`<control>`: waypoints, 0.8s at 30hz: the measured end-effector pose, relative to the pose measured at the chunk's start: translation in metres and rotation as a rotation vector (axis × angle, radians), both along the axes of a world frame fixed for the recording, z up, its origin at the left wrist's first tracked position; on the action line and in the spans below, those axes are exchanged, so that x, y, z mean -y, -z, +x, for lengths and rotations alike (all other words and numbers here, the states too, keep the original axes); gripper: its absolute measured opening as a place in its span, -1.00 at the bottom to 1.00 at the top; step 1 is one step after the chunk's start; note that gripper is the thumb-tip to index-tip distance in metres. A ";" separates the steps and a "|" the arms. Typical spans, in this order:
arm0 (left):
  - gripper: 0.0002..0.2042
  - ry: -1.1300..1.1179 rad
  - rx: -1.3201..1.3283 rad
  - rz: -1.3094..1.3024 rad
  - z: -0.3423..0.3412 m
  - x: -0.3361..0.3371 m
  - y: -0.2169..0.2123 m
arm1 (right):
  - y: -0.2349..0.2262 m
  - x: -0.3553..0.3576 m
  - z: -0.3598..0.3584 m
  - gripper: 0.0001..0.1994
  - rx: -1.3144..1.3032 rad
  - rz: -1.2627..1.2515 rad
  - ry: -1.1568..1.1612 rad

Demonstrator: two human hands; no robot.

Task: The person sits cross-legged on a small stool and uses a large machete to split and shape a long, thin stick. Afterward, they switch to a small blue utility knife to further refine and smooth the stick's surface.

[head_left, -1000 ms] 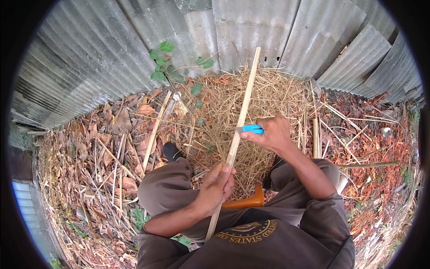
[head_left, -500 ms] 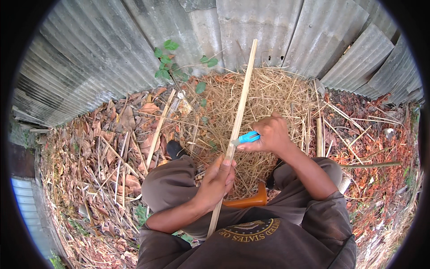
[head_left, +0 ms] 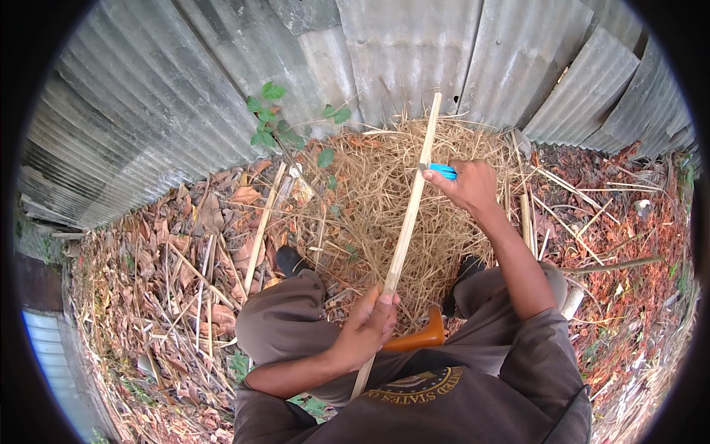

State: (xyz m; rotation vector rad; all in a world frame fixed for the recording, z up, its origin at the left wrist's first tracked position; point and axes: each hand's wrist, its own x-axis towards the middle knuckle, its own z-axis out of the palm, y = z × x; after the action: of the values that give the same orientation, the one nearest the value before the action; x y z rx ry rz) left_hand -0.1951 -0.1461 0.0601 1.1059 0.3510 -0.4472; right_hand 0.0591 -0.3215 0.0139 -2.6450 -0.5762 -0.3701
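A long pale strip of split wood or bamboo (head_left: pixel 405 237) slants from my lap up and away to the right. My left hand (head_left: pixel 367 323) is wrapped round its lower part. In my right hand (head_left: pixel 471 183) is a knife with a bright blue handle (head_left: pixel 443 171). Its short blade rests against the strip, well above my left hand and a little below the far tip. My right thumb lies along the near side of the handle. An orange-brown curved handle (head_left: pixel 420 337), its other end hidden by my clothes, lies between my legs.
Curly pale shavings (head_left: pixel 377 200) pile up in front of me. Corrugated metal sheets (head_left: pixel 414 52) stand behind them, with a green leafy plant (head_left: pixel 272 118) at their foot. Another pale strip (head_left: pixel 264 228) lies on dry leaves to the left; thin sticks (head_left: pixel 617 264) lie on the right.
My right hand and the knife have moved up and away along the strip, toward its far end. The strip's far tip has dropped nearer and shifted right; my left hand has come slightly closer.
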 end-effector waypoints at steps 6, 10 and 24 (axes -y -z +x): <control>-0.79 0.125 0.060 0.056 -0.015 0.007 -0.003 | 0.004 0.033 0.043 -0.16 -0.047 0.014 0.233; -0.77 0.243 0.082 0.031 -0.033 0.012 -0.009 | 0.001 0.088 0.086 -0.11 -0.199 0.074 0.565; -0.67 -0.142 0.041 -0.029 0.014 -0.025 -0.017 | 0.029 0.083 0.027 -0.14 -0.530 -0.855 -0.149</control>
State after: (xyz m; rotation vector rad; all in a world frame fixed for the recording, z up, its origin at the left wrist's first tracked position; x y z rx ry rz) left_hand -0.1815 -0.1208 0.0769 1.0525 0.3832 -0.3030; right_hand 0.0859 -0.4043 -0.0146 -3.2356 -0.8726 0.7778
